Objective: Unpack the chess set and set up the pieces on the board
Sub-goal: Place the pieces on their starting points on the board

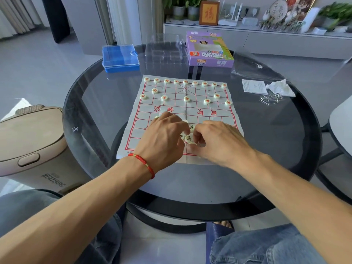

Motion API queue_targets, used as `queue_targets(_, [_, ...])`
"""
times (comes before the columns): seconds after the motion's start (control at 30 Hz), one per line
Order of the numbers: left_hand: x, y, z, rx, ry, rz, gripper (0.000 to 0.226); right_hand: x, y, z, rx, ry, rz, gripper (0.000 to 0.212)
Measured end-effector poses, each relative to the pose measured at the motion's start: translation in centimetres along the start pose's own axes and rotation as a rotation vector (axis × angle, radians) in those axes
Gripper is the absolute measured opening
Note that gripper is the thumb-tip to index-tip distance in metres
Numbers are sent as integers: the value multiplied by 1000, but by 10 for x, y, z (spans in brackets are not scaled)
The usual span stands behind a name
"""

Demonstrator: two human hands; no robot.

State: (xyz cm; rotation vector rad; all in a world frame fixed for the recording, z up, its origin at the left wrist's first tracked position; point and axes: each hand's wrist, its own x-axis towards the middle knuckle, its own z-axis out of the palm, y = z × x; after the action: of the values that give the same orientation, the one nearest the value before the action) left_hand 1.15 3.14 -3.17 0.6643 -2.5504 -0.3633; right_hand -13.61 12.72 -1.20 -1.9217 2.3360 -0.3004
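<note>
Pieces with red writing [186,99] already sit in their places on the far half of the paper board [209,119], with a full row along the far edge, two more behind that, and five out in front. That side looks done. The near half looks like it still needs most of its pieces. A small pile of pieces with dark writing [189,138] lies on the near middle of the board, between the two hands. The left hand [163,138] is curled over the pile with its fingers bent down among the pieces, but I cannot tell if its grip is closed on one. The right hand [217,141] has its thumb and fingers pinched close together just beside a piece at the edge of the pile, and I cannot tell if it really holds that piece. One pale piece [156,117] peeks out past the left knuckles, so maybe a few near ones are placed already. The hands hide most of the near rows, so I cannot count what is set there. The purple box [208,49], the clear tray [163,48] and the blue case [120,57] rest at the far side of the glass bench [91,103], so the unpacking looks finished. The writing on the pieces is too small to read.
</note>
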Motion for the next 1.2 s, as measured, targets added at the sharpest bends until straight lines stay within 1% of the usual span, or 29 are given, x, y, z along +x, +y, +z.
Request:
queue_targets(0.13, [-1, 3, -1, -22, 3, -6, 26, -7, 6, -9, 90, 47, 29, 24])
queue_targets(0.2, [-5, 9, -1, -57, -4, 7, 24, -14, 18, -15, 133, 66, 47, 18])
queue_targets(0.37, [-24, 16, 5, -55, -34, 125, 26, -42, 56, -31, 202, -38, 57, 10])
queue_targets(0.5, [-28, 18, 5, -49, 5, 132, 25, -64, 84, -43, 253, -1, 121, 9])
queue_targets(0.6, [-30, 20, 6, -25, 19, 115, 24, -74, 95, -44, 285, -26, 137, 11])
queue_targets(0.9, [-34, 20, 10, 2, -7, 64, 22, -76, 103, -34, 242, -115, 116, 9])
queue_targets(1.07, [-32, 17, 8, -11, -17, 43, 23, -73, 101, -31, 212, -112, 113, 11])
queue_targets(1.2, [-32, 14, 4, 0, -14, 37, 18, -72, 101, -32, 193, -132, 118, 14])
